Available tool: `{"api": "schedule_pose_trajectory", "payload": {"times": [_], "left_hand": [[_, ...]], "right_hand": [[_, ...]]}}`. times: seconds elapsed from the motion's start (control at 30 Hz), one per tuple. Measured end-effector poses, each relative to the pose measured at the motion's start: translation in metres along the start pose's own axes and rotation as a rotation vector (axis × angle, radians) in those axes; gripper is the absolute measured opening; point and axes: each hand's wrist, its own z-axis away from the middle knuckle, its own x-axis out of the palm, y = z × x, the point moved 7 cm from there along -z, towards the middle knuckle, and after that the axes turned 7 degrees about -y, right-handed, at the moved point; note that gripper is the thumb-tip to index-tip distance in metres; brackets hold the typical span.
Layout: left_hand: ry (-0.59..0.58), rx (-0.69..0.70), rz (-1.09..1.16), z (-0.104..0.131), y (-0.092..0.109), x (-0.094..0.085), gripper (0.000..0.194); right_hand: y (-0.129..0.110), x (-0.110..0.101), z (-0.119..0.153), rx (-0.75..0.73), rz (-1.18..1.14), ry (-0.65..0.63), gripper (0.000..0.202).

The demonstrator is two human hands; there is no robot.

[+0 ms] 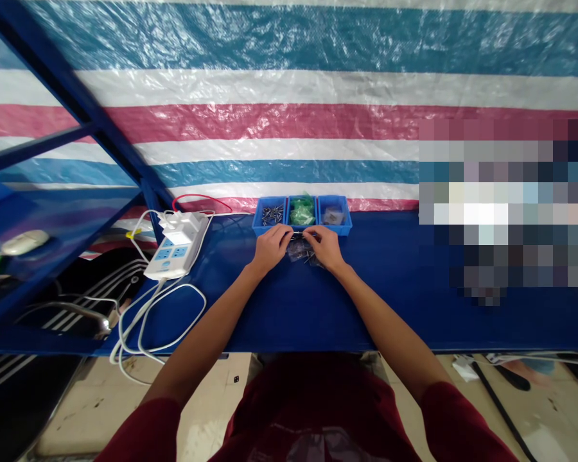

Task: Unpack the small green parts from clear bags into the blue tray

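My left hand [273, 245] and my right hand [326, 247] meet just in front of three blue bins, fingers pinched together. Between the fingertips runs a small thin metal piece [297, 233], with one end in each hand; its exact kind is too small to tell. Below it on the table lie small clear plastic bags [298, 250] and some dark slim pieces, partly covered by my right hand. The left bin [255, 226] holds loose metal pieces like screws, the middle bin [302, 227] green plastic bags, the right bin [347, 226] a clear bag.
A white power strip [171, 260] with plugged-in adapters stands at the left on the blue table [293, 308]. Its white cables [144, 321] loop over the front edge. A blue metal frame [110, 147] rises at the left, and striped sheeting [270, 122] hangs behind. A blurred-out area covers the right.
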Motion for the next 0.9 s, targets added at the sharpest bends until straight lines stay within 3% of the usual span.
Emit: {"api": "schedule_pose_trajectory", "payload": {"times": [0.37,0.57,0.73,0.9], "left_hand": [[-0.006,0.004,0.082,0.0,-0.005,0.003,0.025],[0.039,-0.06,0.146,0.0,-0.007,-0.002,0.027],[0.097,-0.223,0.357,0.001,-0.012,-0.003,0.025],[0.07,-0.362,0.701,0.002,-0.018,0.011,0.024]], "right_hand": [[-0.009,-0.007,0.001,-0.017,0.019,0.047,0.024],[-0.013,-0.008,0.002,-0.017,0.023,0.046,0.026],[-0.009,-0.003,0.002,0.012,-0.033,0.019,0.029],[-0.003,0.004,0.002,0.045,0.009,-0.037,0.038]]}}
